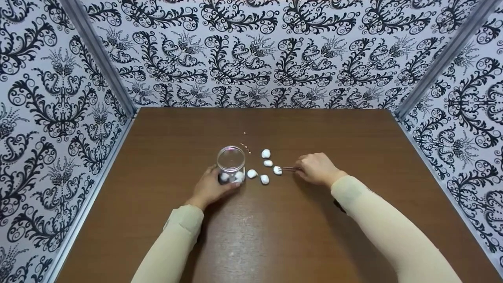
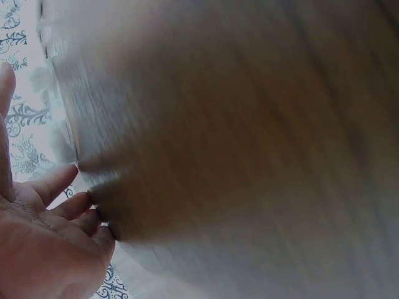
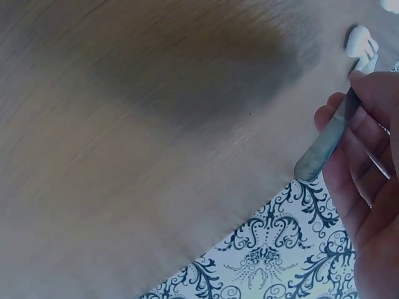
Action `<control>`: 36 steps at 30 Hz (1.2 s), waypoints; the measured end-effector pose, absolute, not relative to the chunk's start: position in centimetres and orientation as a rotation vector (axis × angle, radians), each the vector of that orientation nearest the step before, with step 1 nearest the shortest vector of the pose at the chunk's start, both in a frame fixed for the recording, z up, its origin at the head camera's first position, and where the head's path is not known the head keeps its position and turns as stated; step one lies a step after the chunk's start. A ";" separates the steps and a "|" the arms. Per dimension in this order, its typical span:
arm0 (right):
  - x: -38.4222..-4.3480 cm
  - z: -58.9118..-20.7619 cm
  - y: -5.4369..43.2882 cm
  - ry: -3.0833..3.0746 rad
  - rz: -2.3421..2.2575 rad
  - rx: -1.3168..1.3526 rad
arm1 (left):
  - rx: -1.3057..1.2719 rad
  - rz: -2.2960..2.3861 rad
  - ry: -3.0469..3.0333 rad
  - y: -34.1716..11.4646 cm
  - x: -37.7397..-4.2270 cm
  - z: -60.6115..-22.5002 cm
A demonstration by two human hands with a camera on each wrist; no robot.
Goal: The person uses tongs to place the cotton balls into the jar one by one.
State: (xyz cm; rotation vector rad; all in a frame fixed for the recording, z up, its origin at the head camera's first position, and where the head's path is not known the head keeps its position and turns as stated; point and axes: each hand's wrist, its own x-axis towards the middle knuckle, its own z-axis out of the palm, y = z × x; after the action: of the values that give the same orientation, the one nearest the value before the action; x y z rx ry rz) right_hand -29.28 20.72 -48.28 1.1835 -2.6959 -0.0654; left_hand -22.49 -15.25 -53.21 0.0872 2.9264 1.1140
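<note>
My left hand (image 1: 212, 188) grips the lower part of a clear jar (image 1: 231, 159) that stands upright, thumb in front and fingers round the left side. White cotton balls (image 1: 238, 176) lie at the bottom of the jar. In the left wrist view the jar is cut off at the left edge. My right hand (image 1: 317, 168) pinches a metal fork (image 3: 321, 148), its broad handle end pointing back under the palm. The fork's tines are at a cotton ball (image 3: 357, 41), overlapping it in the right wrist view.
Between jar and fork, several more cotton balls lie loose on the brown wooden table (image 1: 259, 236), one cotton ball (image 1: 252, 173) right beside the jar. Patterned black-and-white panels (image 1: 255, 55) rise along the table's back and sides. Small light spots show behind the jar.
</note>
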 end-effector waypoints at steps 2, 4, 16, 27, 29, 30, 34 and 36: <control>-29.3 -48.4 20.7 -2.695 -0.072 1.184 | 0.084 1.114 2.928 -15.2 -22.5 -53.3; -29.3 -48.5 20.6 -2.688 -0.078 1.184 | 0.084 1.118 2.930 -15.2 -22.5 -53.3; -29.3 -48.8 20.4 -2.697 -0.063 1.181 | 0.098 1.137 2.932 -15.1 -22.4 -53.1; -29.3 -48.4 20.7 -2.642 0.000 1.174 | 0.097 1.131 2.941 -15.1 -22.5 -53.3; -29.3 -48.2 20.9 -2.645 0.016 1.166 | 0.090 1.133 2.935 -15.2 -22.5 -53.3; -29.2 -48.0 21.0 -2.647 0.026 1.162 | 0.090 1.136 2.933 -15.2 -22.5 -53.3; -29.1 -47.3 21.2 -2.621 0.068 1.161 | 0.090 1.139 2.930 -15.2 -22.6 -53.4; -29.1 -46.9 21.3 -2.594 0.085 1.168 | 0.089 1.140 2.930 -15.2 -22.6 -53.4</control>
State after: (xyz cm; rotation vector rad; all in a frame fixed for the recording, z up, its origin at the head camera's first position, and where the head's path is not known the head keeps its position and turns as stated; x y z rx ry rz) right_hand -29.09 21.26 -46.93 1.1676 -2.5942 0.0846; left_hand -22.55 -15.17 -53.39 0.0892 2.9298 1.1399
